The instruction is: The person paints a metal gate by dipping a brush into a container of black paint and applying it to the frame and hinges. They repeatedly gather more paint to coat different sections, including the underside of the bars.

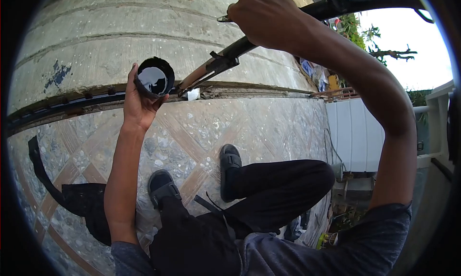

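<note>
My left hand [140, 105] is wrapped round a round black cup [170, 74], its open mouth towards me. Glossy black paint [151, 79] lies in it, reflecting the sky. Up at the top, my right hand [264, 17] is closed at a metal pole [240, 48]. A slim tool [224, 18], which looks like a paintbrush, pokes out from the fingers; its other end is hidden behind the hand. The pole is black near my right hand and brownish, bare-looking lower down, where a small bracket [223, 61] sticks out.
A long black rail [72, 107] runs along the edge between the concrete slabs [110, 55] and the patterned tile floor [192, 132]. A black cloth or bag [86, 201] lies left of my feet. Another black bar [384, 0] crosses the upper right, and a white panel [355, 134] stands at the right.
</note>
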Motion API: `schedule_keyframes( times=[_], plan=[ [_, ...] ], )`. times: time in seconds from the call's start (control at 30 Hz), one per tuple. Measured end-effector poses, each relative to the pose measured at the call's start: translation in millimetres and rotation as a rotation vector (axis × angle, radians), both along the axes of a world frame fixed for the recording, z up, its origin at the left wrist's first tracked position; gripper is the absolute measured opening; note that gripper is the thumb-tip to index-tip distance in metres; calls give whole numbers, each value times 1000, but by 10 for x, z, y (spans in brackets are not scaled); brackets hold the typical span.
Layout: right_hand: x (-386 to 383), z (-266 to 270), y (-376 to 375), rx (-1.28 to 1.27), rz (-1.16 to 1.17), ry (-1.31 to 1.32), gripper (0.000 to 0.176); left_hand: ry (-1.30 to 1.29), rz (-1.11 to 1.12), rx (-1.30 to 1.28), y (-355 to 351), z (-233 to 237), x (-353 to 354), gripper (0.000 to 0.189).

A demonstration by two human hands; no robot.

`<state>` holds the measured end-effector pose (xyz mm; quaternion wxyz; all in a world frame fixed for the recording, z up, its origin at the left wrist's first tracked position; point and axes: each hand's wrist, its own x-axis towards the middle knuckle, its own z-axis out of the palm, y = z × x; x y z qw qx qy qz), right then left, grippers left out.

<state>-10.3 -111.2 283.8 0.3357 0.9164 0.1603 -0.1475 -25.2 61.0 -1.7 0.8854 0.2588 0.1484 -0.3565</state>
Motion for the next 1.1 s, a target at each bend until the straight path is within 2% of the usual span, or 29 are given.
schedule_keyframes(
  times=[0.03,0.13,0.2,0.3,0.4,0.5,0.6,0.63,0.7,0.77,0.83,1.0,1.07,1.1],
  plan=[
    [44,-33,61,90,-32,-5,11,-29,-13,19,8,-21,6,62],
    [246,-30,98,310,-159,-234,19,-32,12,-5,26,-34,-17,58],
    [374,-132,-216,270,-137,-302,20,-34,22,6,41,-35,-46,58],
    [366,6,-98,78,-221,-384,21,-35,27,9,48,-103,-54,58],
    [395,-54,-231,84,47,-509,22,-39,34,17,54,-138,-64,58],
    [442,-111,-244,237,-190,-452,23,-54,43,24,40,-132,-52,59],
    [514,26,-305,33,-234,-415,23,-58,46,36,53,-167,-58,60],
    [462,38,-181,3,-158,-509,23,-65,40,38,62,-209,-45,60],
    [733,443,-398,332,-253,-338,22,-70,34,42,78,-260,-37,61],
    [735,418,-420,359,-236,-274,22,-64,37,45,83,-277,-29,61],
    [373,2,-179,91,-104,-320,21,-56,50,57,86,-258,-31,61],
    [-370,216,-443,587,-140,-394,8,-7,36,70,109,-291,-31,61],
    [-888,191,-392,862,-295,-461,12,11,1,61,124,-303,3,61],
    [-1124,81,-435,1011,-466,-642,10,6,6,64,121,-293,9,60]
  ],
)
